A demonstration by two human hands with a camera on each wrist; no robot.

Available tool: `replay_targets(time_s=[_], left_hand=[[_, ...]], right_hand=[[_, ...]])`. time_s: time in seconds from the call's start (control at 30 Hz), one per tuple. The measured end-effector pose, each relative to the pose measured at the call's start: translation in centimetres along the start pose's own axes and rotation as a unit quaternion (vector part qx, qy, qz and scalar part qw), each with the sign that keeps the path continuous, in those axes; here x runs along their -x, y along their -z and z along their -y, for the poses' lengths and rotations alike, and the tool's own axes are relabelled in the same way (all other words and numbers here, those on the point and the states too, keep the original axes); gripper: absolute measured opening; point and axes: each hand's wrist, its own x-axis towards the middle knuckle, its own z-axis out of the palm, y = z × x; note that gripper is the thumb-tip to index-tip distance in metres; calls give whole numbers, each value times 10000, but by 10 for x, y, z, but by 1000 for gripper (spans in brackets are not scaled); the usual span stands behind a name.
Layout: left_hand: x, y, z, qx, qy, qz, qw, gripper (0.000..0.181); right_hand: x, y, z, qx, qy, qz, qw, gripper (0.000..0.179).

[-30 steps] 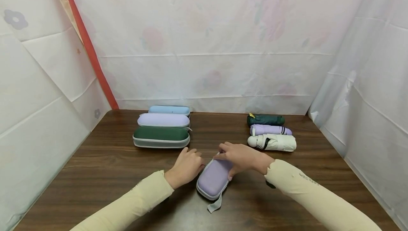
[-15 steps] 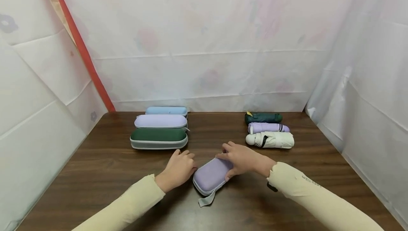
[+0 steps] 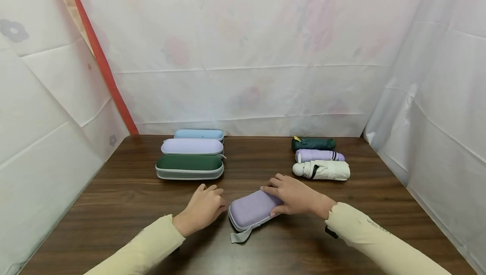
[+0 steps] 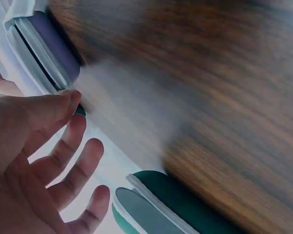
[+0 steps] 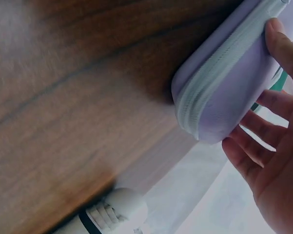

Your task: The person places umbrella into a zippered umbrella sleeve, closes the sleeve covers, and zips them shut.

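Note:
A lilac zippered hard case (image 3: 252,209) with a grey strap (image 3: 241,236) lies slantwise on the table between both hands. My right hand (image 3: 296,195) holds its right end, thumb on the near side and fingers over the far side. At the other end is my left hand (image 3: 201,208). In the left wrist view, its thumb and index fingertips meet at the case's zipper (image 4: 36,56), while the other fingers spread loosely. Any zip pull between those fingertips is hidden. The right wrist view shows the grey zipper band (image 5: 209,87) running along the case's side.
Behind my left hand, a green case (image 3: 190,163), a pale lilac case (image 3: 192,146) and a light blue case (image 3: 199,134) form a row. Three folded umbrellas lie at right: white (image 3: 328,170), lilac (image 3: 319,155) and dark green (image 3: 314,144). Curtains (image 3: 243,76) enclose the wooden table (image 3: 114,216).
The lilac case has turned clockwise, its strap end swinging left. My left hand has moved left along with that end; my right hand keeps hold of the other end and has shifted slightly right.

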Motion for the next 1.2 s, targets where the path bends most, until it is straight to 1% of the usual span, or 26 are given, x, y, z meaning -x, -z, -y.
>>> replay_targets(time_s=[0.17, 0.4, 0.6, 0.83, 1.07, 1.2], left_hand=[[4, 1, 2, -76, -28, -138, 9999, 16], [8, 3, -2, 177, -84, -137, 9997, 15], [10, 6, -6, 233, -61, -99, 9997, 15], [13, 7, -13, 329, -200, -94, 9992, 16], [15, 8, -25, 251, -343, -20, 9991, 18], [16, 9, -32, 150, -398, -102, 9990, 20]], right_hand=[[2, -4, 3, 293, -170, -105, 9994, 76], [6, -8, 9, 570, -395, -174, 9974, 75], [6, -8, 12, 549, -575, -252, 9965, 74], [5, -7, 14, 536, -674, -172, 9961, 75], [5, -7, 15, 480, -686, -144, 9964, 74], [5, -7, 14, 502, -678, -170, 9963, 74]])
